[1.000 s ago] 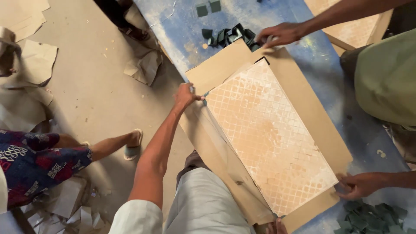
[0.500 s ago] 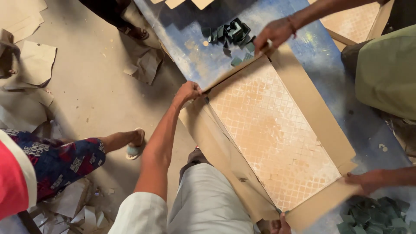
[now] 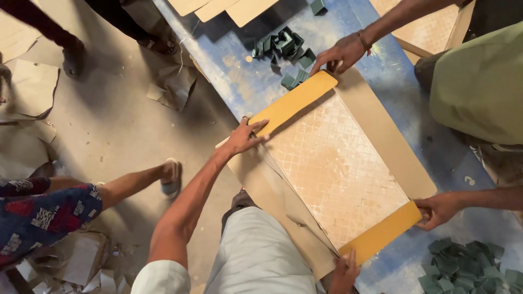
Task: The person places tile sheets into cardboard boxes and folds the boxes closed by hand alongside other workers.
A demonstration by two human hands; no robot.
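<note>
Two hands on it: left hand [image 3: 244,137], fingers spread flat, is pressed on yellow flap [image 3: 294,102]; right hand [image 3: 344,269] is laid at near corner, grip can't be told. Tile [image 3: 338,163] lies on blue tabletop [image 3: 245,76] in cardboard wrap [image 3: 381,136]. Judged stiff, heavy, brittle — best held by edges.

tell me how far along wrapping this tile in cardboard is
Done: the patterned tile lies on the cardboard sheet, with both end flaps folded over it. In hand: the left hand presses the far flap, the right hand the near one; a co-worker's hands hold opposite corners. Left: the long side flaps lie flat.
</note>
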